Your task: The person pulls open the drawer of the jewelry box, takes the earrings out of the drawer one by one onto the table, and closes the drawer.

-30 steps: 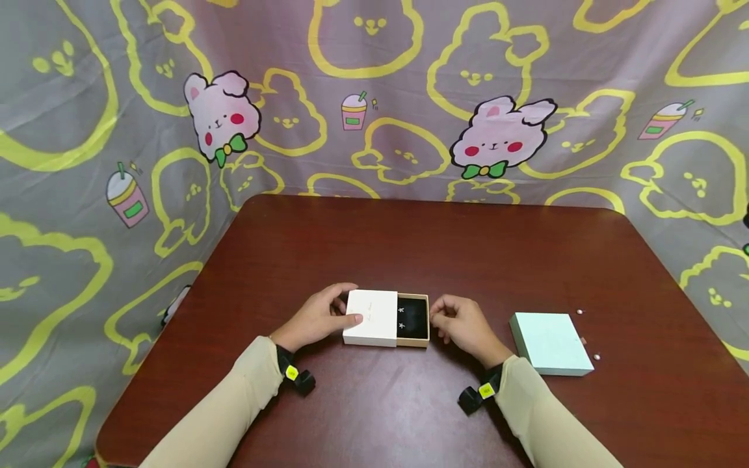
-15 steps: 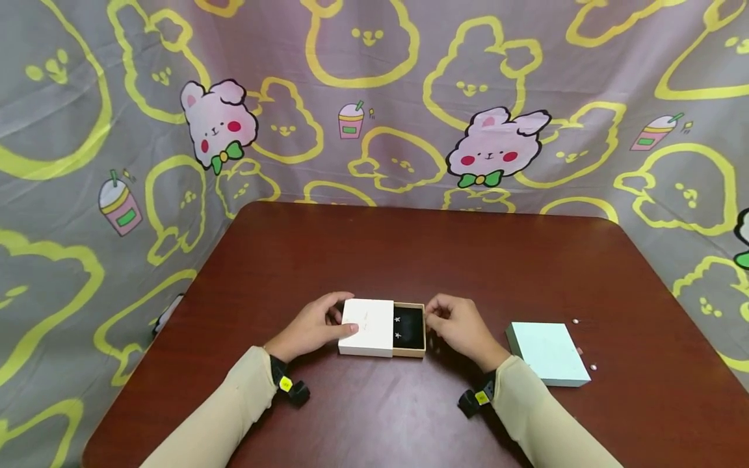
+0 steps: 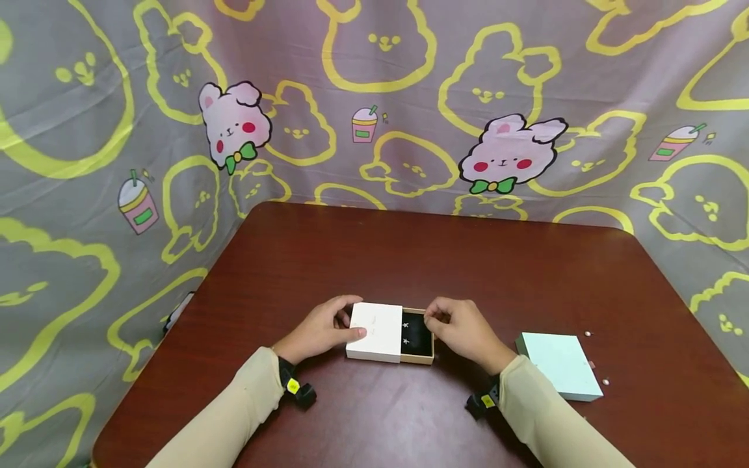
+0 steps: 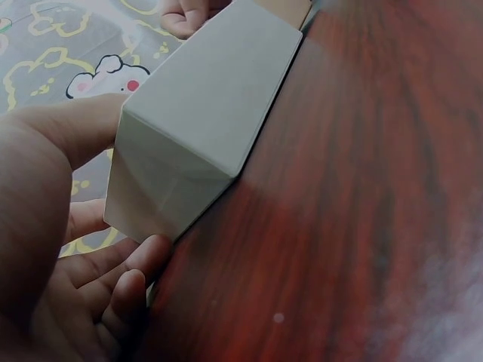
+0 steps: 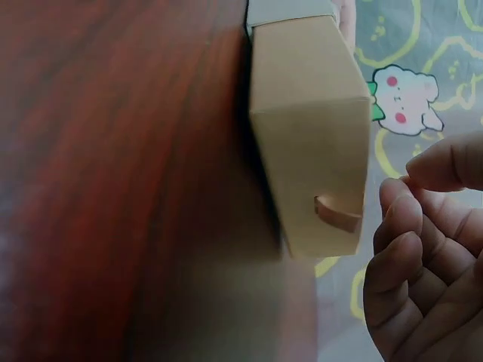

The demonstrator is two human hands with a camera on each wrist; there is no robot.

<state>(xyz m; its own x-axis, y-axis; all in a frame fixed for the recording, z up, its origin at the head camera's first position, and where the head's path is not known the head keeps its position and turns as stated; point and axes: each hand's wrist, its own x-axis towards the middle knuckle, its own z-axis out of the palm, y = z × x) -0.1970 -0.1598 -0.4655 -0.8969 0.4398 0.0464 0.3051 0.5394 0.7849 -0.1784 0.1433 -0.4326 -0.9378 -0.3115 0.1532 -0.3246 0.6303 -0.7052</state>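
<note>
A white sliding box sleeve [image 3: 374, 330] lies on the table, its brown drawer [image 3: 418, 359] partly out to the right. The drawer has a black lining [image 3: 417, 343] with two small star-shaped earrings [image 3: 406, 340] on it. My left hand [image 3: 325, 330] grips the sleeve's left end, thumb on top and fingers around the far side. My right hand [image 3: 462, 325] is above the drawer's right edge, fingers curled and thumb tip meeting index tip. Nothing shows between these tips in the right wrist view. A small pull tab [image 5: 336, 215] on the drawer's end hangs free of the fingers.
A pale green box [image 3: 562, 364] lies on the table beyond my right forearm. Two pearl-like beads [image 3: 605, 382] are beside its right edge. A patterned cloth [image 3: 409, 84] hangs behind the brown table [image 3: 374, 247].
My right hand has moved left, from beside the drawer's end to over its right edge. The left hand keeps its grip on the sleeve. The head view has shifted slightly.
</note>
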